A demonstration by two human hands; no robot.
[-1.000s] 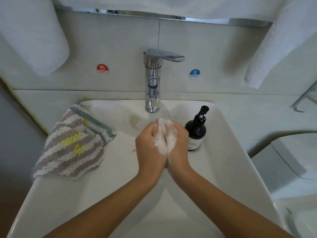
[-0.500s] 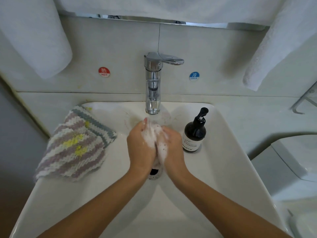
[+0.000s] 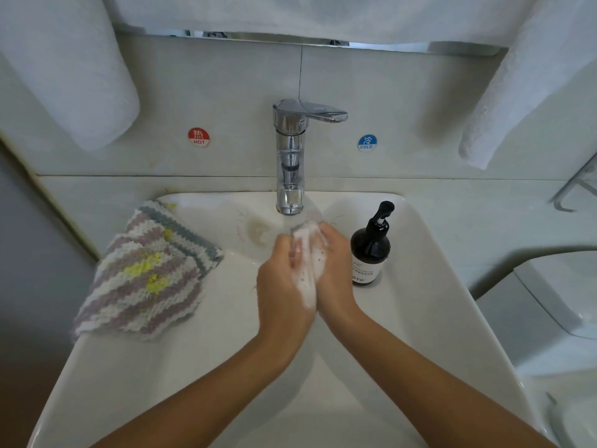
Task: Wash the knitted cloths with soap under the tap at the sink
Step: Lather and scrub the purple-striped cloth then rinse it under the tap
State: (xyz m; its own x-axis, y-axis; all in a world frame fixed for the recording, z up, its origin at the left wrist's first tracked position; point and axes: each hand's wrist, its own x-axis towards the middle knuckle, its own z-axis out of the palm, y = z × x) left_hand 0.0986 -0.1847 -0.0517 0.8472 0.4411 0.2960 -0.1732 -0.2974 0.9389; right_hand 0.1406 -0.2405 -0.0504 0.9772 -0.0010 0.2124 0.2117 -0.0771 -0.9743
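Below the tap (image 3: 290, 163), over the sink (image 3: 429, 286), I see my left hand (image 3: 282, 286) and right hand (image 3: 336, 270) gripping a soapy cloth (image 3: 305, 253) between them; striped cloths (image 3: 145, 273) lie on the left rim.

Both forearms bare, no sleeves; left hand (image 3: 284, 286) & right hand (image 3: 336, 270) foam-covered.

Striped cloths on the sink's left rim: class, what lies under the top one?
Under the top striped cloth a second knitted cloth with grey stripes shows along its far edge. Both rest on the sink rim; whatever lies beneath their middle is covered.
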